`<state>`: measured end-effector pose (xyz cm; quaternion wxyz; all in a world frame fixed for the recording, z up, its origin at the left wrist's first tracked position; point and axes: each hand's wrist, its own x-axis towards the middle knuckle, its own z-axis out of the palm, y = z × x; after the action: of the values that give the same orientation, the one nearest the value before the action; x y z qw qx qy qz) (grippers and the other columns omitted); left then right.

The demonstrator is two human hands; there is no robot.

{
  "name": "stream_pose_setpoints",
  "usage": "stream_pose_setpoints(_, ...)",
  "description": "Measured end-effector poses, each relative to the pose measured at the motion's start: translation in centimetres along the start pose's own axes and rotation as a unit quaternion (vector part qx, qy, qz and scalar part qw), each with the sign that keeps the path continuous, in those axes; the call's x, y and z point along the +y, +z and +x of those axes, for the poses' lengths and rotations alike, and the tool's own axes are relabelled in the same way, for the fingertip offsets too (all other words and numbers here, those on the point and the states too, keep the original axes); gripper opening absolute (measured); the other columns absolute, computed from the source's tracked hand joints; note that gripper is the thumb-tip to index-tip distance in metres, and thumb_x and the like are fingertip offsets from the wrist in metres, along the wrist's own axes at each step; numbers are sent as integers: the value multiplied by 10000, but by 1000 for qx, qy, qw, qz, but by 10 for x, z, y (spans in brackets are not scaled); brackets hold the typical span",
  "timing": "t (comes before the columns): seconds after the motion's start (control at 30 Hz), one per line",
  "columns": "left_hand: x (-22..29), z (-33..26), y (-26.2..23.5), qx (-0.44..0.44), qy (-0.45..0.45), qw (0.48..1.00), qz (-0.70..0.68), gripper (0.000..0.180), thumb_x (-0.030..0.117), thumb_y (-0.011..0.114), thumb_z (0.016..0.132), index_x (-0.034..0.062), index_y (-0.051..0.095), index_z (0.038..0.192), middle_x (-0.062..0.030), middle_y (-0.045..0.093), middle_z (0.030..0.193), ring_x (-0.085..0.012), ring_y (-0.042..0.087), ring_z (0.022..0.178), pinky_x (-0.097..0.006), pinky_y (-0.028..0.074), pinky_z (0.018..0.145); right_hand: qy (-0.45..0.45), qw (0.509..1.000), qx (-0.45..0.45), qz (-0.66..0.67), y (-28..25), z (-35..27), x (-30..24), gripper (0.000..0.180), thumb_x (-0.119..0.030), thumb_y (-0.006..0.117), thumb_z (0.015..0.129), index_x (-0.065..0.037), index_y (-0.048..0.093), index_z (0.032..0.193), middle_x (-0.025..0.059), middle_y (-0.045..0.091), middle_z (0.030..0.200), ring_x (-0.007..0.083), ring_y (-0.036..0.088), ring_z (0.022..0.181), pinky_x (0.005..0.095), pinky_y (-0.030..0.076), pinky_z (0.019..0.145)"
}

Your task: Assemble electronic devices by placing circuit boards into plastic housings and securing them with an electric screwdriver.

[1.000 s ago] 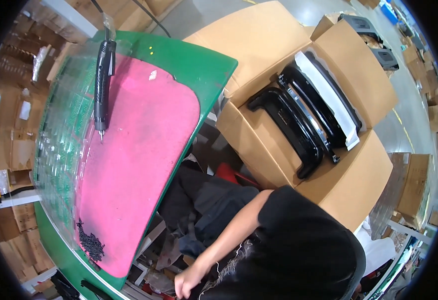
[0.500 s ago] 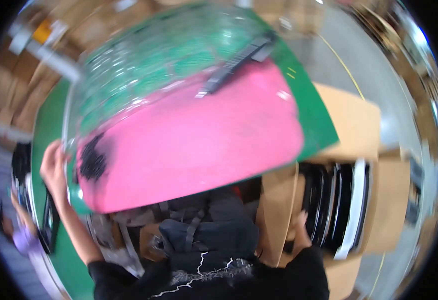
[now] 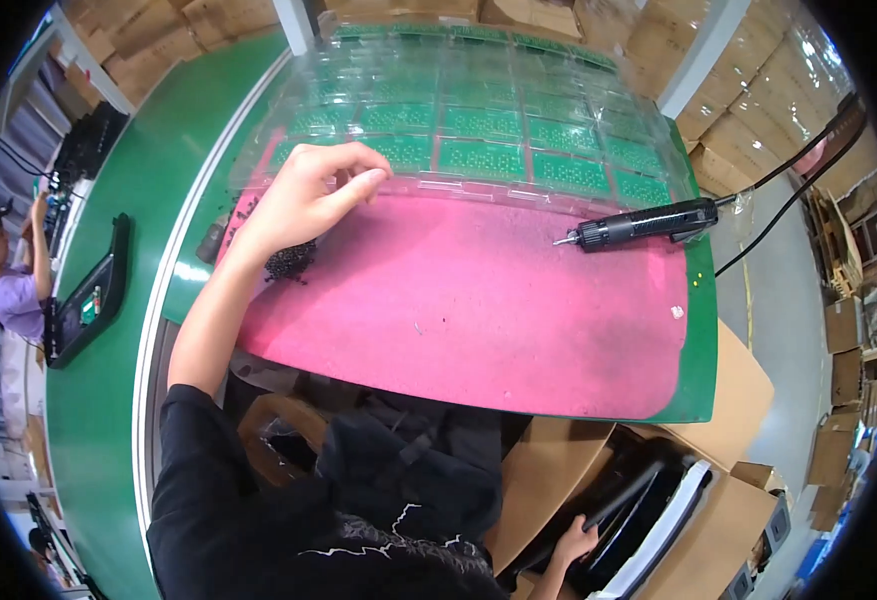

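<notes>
My left hand [image 3: 310, 198] is above the left end of the pink mat [image 3: 478, 320]. Its fingers are bent inward, and the thumb comes near to the forefinger; I cannot tell if some small thing is between their tips. Just beside the left wrist, a heap [image 3: 290, 262] of small black pieces lies on the mat.

My right hand [image 3: 576, 541] is lower and well apart from the left, in the open carton [image 3: 553, 470]. It is closed on the black part [image 3: 613, 490], with the thumb on the upper side. To the right of this hand, a white strip [image 3: 663, 530] lies along the carton's contents.

The mat rests on the green tabletop [image 3: 698, 385]. Beyond my left hand there is a clear tray [image 3: 478, 120], in which green rectangles show. Well to the right of the same hand lies the screwdriver [image 3: 643, 225], its tip pointing toward the hand. To the left of this hand, there is a black frame [image 3: 108, 290], and farther left a person [image 3: 18, 295] in a purple top.
</notes>
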<state>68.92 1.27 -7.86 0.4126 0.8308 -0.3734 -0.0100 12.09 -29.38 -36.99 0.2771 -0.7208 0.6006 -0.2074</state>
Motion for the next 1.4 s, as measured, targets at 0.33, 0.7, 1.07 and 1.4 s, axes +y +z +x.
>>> stream_pose_setpoints(0.33,-24,-9,21,-13,42,991,-125,178,132,566,921,16,664,1015,-99,690,807,-145,666,731,-274,509,627,-512,792,-14,-332,-132,32,-252,230,-81,722,705,-42,496,700,129,437,655,334,499,523,435,378,440)
stream_pose_setpoints(0.7,-10,-29,20,-112,139,983,-39,510,128,640,800,44,505,1284,-147,522,1275,-327,488,1193,-436,386,1018,-557,609,-509,-246,-3,48,-571,207,-108,682,782,-18,612,955,134,607,847,314,632,844,389,513,707)
stream_pose_setpoints(1.07,-26,-22,25,-65,128,982,-121,517,-146,484,655,15,597,1133,-134,629,1090,-320,568,1065,-411,438,948,-665,705,-70,-236,272,123,-741,352,-257,568,892,-110,545,1211,113,496,1322,307,476,1223,485,438,946)
stream_pose_setpoints(1.4,-25,-17,21,-79,135,987,-43,484,-114,559,630,47,584,1086,-69,614,1058,-260,550,1036,-374,425,851,-571,752,-113,-309,355,152,-775,500,-196,401,895,-44,434,1369,82,266,1545,241,220,1435,506,228,1132)
